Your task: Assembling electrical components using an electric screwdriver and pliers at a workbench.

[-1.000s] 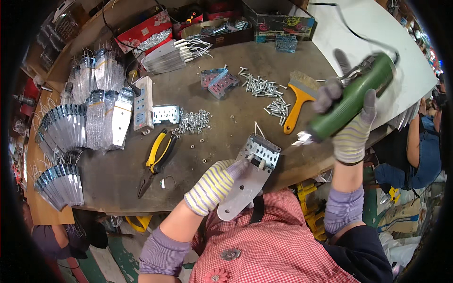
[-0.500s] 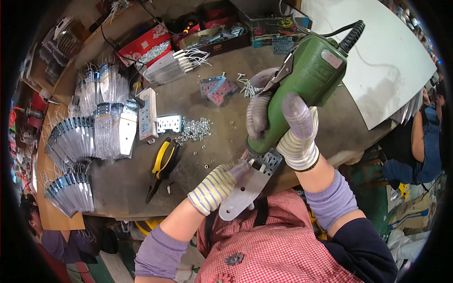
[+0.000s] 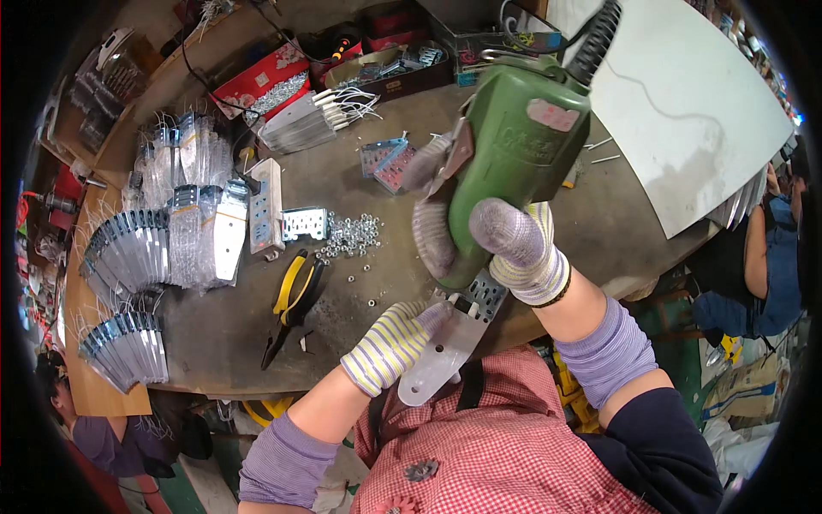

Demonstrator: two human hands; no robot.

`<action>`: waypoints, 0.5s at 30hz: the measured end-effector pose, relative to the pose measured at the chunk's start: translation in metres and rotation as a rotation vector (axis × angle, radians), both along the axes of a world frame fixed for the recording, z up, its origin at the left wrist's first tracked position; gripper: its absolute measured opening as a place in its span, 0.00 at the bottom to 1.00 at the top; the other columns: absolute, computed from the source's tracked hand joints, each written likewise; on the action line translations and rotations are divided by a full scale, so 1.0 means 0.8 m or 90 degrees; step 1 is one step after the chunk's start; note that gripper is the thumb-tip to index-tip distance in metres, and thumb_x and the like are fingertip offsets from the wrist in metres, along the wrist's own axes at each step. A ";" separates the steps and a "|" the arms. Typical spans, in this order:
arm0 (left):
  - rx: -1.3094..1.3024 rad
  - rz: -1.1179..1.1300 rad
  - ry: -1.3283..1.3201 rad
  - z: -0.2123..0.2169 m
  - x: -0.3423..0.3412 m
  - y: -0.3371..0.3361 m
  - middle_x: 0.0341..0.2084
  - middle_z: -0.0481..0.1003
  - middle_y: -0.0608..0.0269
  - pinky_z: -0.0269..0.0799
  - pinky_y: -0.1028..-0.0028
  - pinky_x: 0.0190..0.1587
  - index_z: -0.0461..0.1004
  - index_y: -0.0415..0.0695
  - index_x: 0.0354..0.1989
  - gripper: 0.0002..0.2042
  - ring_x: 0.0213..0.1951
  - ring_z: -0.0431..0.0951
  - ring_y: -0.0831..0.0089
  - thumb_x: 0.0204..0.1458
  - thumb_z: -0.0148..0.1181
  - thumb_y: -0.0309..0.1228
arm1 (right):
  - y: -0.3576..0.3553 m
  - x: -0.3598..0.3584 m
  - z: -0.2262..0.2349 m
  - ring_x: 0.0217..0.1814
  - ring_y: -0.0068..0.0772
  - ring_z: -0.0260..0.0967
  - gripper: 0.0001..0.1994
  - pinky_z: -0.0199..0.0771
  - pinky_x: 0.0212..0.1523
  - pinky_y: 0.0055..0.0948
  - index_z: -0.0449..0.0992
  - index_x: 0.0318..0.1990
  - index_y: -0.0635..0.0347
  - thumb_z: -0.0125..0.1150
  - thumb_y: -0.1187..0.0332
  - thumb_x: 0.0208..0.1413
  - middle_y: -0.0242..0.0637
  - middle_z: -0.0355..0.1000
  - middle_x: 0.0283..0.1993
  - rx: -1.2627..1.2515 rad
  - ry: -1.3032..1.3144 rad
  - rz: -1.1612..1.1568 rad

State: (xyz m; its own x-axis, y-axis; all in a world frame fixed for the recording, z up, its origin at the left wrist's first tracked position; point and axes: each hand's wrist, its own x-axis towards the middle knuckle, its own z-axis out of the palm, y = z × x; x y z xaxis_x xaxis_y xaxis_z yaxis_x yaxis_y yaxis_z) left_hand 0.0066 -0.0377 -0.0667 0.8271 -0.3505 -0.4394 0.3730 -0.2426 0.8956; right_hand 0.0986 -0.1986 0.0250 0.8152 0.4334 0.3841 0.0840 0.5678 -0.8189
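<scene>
My right hand (image 3: pixel 522 248) wears a striped glove and is wrapped round a green corded electric screwdriver (image 3: pixel 527 141). The tool's front end points down at the perforated bracket end of a flat grey metal plate (image 3: pixel 437 364). Whether its bit touches a fastener there is hidden behind the tool and fingers. My left hand (image 3: pixel 385 349), also gloved, grips the plate's left edge, thumb on top, next to a small white part (image 3: pixel 467 305). The plate's rounded end hangs over the table edge toward my checked apron.
Yellow-and-black pliers (image 3: pixel 294 300) lie left of my left hand. Beyond them are loose nuts (image 3: pixel 351 236), a blue perforated bracket (image 3: pixel 305 224) and a power strip (image 3: pixel 266 206). Fanned metal plates (image 3: pixel 128 253) fill the left side. Fastener boxes (image 3: pixel 274 86) stand behind; a white sheet (image 3: pixel 685 128) lies right.
The screwdriver has swung left and stands a little more upright, its cord end shifting left. My right hand moved left with it. My left hand and the plate have barely moved.
</scene>
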 end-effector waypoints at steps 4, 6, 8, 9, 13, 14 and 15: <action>0.058 -0.032 0.018 0.021 0.010 -0.005 0.44 0.78 0.55 0.73 0.67 0.46 0.71 0.42 0.54 0.17 0.43 0.79 0.61 0.62 0.50 0.39 | -0.005 0.005 0.009 0.15 0.24 0.63 0.49 0.64 0.15 0.23 0.64 0.51 0.77 0.66 0.32 0.41 0.37 0.67 0.19 0.101 -0.018 0.070; 0.209 -0.140 -0.003 0.044 0.017 -0.009 0.48 0.75 0.53 0.70 0.65 0.51 0.68 0.40 0.57 0.19 0.48 0.76 0.56 0.61 0.51 0.39 | -0.010 0.005 0.022 0.13 0.24 0.59 0.50 0.62 0.14 0.24 0.62 0.54 0.75 0.57 0.28 0.45 0.35 0.65 0.17 0.100 -0.098 -0.166; 0.171 -0.096 0.005 0.043 0.011 -0.010 0.45 0.77 0.54 0.72 0.66 0.48 0.70 0.38 0.54 0.19 0.44 0.78 0.59 0.61 0.52 0.39 | -0.034 0.011 0.025 0.13 0.25 0.57 0.50 0.60 0.14 0.24 0.62 0.55 0.73 0.52 0.27 0.47 0.33 0.63 0.17 0.003 -0.155 -0.147; 0.136 -0.052 0.019 0.041 0.010 -0.009 0.41 0.78 0.55 0.74 0.68 0.44 0.71 0.37 0.52 0.19 0.41 0.79 0.62 0.61 0.52 0.40 | -0.036 0.014 0.026 0.13 0.26 0.57 0.49 0.59 0.15 0.25 0.62 0.55 0.72 0.49 0.26 0.48 0.32 0.61 0.16 -0.034 -0.130 -0.181; -0.089 0.065 0.179 0.027 0.006 -0.006 0.32 0.80 0.57 0.76 0.71 0.36 0.74 0.35 0.46 0.21 0.32 0.81 0.68 0.60 0.53 0.44 | -0.109 0.039 0.005 0.22 0.26 0.66 0.39 0.67 0.23 0.23 0.59 0.61 0.67 0.53 0.39 0.57 0.37 0.69 0.26 -0.348 -0.157 -0.373; -0.105 0.067 0.163 0.028 0.005 -0.011 0.29 0.80 0.58 0.76 0.72 0.33 0.75 0.35 0.43 0.22 0.29 0.80 0.70 0.60 0.53 0.46 | -0.142 0.054 -0.015 0.27 0.25 0.69 0.36 0.70 0.27 0.23 0.58 0.63 0.65 0.54 0.43 0.59 0.39 0.71 0.31 -0.506 -0.272 -0.454; -0.122 0.083 0.149 0.025 0.004 -0.010 0.26 0.80 0.58 0.76 0.73 0.29 0.76 0.35 0.41 0.23 0.26 0.80 0.71 0.60 0.53 0.48 | -0.125 0.045 -0.010 0.41 0.56 0.71 0.29 0.73 0.45 0.45 0.62 0.62 0.58 0.60 0.58 0.55 0.55 0.73 0.41 -0.529 -0.203 -0.534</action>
State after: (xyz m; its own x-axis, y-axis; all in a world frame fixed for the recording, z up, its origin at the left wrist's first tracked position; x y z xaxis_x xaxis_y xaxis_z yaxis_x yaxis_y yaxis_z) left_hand 0.0098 -0.0456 -0.0470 0.7546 -0.3431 -0.5594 0.5912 -0.0146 0.8064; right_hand 0.1345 -0.2985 0.0169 0.8801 0.0277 0.4740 0.4354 -0.4453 -0.7824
